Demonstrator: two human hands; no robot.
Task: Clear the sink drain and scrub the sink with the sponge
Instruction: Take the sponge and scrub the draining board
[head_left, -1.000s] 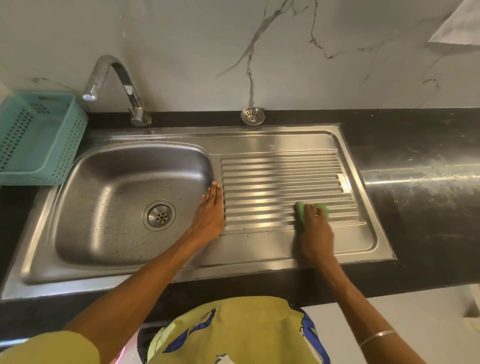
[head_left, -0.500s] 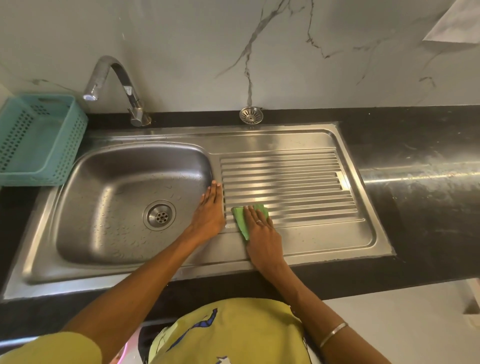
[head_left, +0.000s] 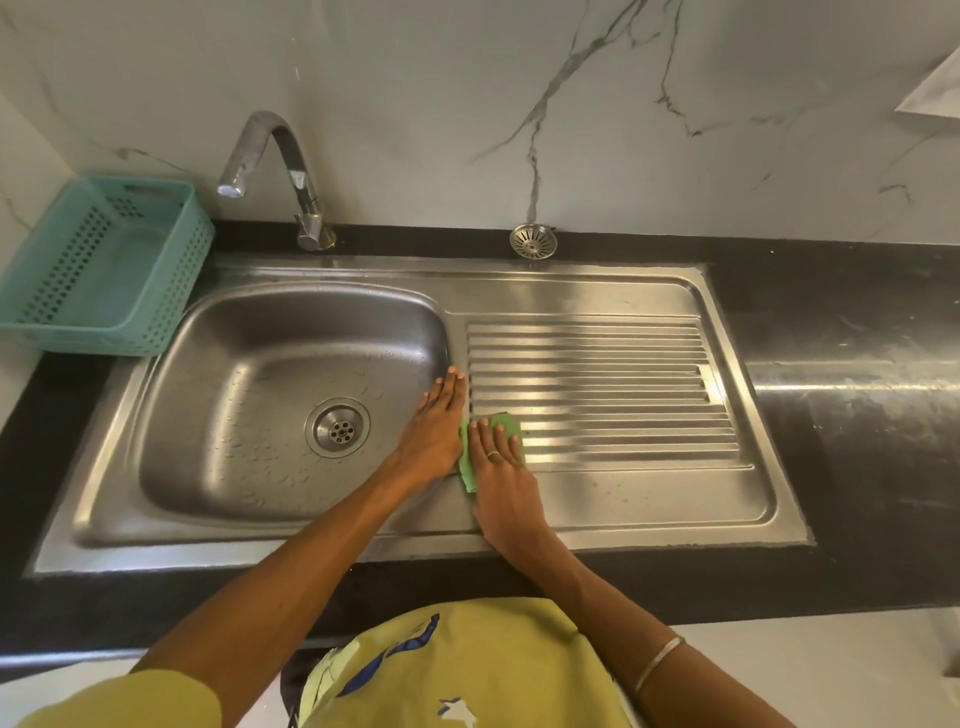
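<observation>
A steel sink (head_left: 597, 291) with a wet basin on the left and a ribbed drainboard (head_left: 623, 384) on the right fills the counter. The drain (head_left: 337, 430) in the basin floor shows bare holes. My left hand (head_left: 434, 434) lies flat with straight fingers on the strip between basin and drainboard. Right beside it, my right hand (head_left: 501, 470) presses a green sponge (head_left: 466, 457) flat onto the near left corner of the ribs; the fingers cover most of the sponge.
A round metal strainer (head_left: 533, 241) leans against the marble wall behind the drainboard. The tap (head_left: 291, 171) arches over the basin's back edge. A teal plastic basket (head_left: 98, 265) stands at the left. Black counter (head_left: 841, 374) extends to the right.
My right hand has slid the sponge leftward across the ribs, from the middle of the drainboard to beside my left hand. The left hand has stayed where it was.
</observation>
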